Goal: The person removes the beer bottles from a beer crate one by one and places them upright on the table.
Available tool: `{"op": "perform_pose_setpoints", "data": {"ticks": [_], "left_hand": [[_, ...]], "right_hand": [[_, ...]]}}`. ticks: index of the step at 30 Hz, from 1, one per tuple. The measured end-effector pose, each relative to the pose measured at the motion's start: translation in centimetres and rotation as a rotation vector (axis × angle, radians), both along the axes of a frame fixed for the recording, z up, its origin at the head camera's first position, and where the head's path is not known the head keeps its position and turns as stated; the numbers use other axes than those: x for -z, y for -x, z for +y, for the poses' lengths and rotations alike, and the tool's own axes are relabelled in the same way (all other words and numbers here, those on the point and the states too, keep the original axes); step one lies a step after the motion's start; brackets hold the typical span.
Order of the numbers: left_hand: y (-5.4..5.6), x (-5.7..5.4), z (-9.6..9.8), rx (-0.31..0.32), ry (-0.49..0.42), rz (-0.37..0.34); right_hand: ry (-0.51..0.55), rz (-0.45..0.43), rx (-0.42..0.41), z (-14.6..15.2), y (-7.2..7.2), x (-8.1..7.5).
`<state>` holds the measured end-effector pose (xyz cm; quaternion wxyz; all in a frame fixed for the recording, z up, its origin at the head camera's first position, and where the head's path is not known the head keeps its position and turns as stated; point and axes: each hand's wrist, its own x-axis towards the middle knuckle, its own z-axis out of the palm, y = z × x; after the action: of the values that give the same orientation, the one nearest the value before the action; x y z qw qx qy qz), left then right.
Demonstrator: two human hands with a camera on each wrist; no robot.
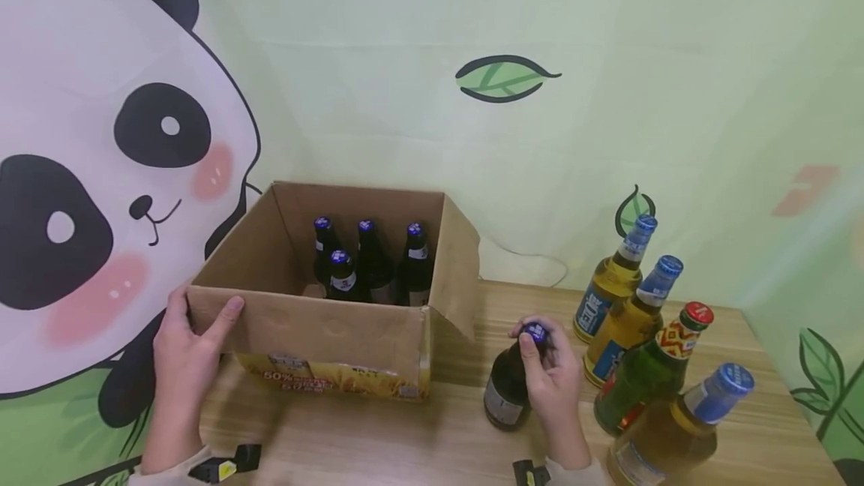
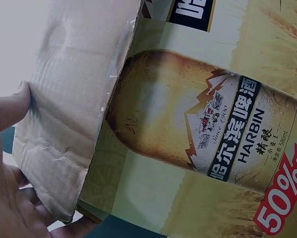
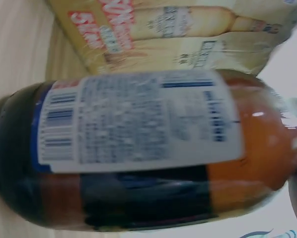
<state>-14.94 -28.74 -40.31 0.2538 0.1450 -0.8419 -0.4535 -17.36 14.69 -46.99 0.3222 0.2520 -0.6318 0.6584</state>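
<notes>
While the left hand (image 1: 189, 355) grips the carton's (image 1: 324, 325) near left corner, apparently steadying it, the right hand (image 1: 557, 375) clasps a dark bottle (image 1: 502, 396) by its neck, just right; inside, four blue-capped bottles (image 1: 374, 268); far right on the bench (image 1: 337, 441), four assorted bottles (image 1: 641, 379).

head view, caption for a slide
Left hand grips an open box showing four dark bottles; right hand holds another dark bottle near its cap.

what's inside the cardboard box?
Four dark bottles with blue caps. The near side of the cardboard box hides their bases and anything low behind it.
</notes>
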Motion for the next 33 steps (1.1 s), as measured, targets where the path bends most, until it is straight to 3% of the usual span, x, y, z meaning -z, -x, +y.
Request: {"op": "perform_pose_setpoints", "data": {"ticks": [4, 10, 16, 24, 33], "left_hand": [[0.0, 0.0, 0.0, 0.002, -0.001, -0.01], [0.0, 0.1, 0.0, -0.001, -0.002, -0.011], [0.1, -0.1, 0.0, -0.005, 0.004, 0.006], [0.2, 0.1, 0.0, -0.004, -0.002, -0.005], [0.2, 0.1, 0.0, -0.008, 0.002, -0.006]], "right_hand": [[0.032, 0.038, -0.007, -0.3, 1.0, 1.0], [0.043, 0.009, 0.08, -0.4, 2.2, 1.9], [0.049, -0.003, 0.104, 0.1, 3.5, 2.2], [0.031, -0.016, 0.135, 0.7, 4.1, -0.2], [-0.003, -0.052, 0.28, 2.0, 6.5, -0.6]]}}
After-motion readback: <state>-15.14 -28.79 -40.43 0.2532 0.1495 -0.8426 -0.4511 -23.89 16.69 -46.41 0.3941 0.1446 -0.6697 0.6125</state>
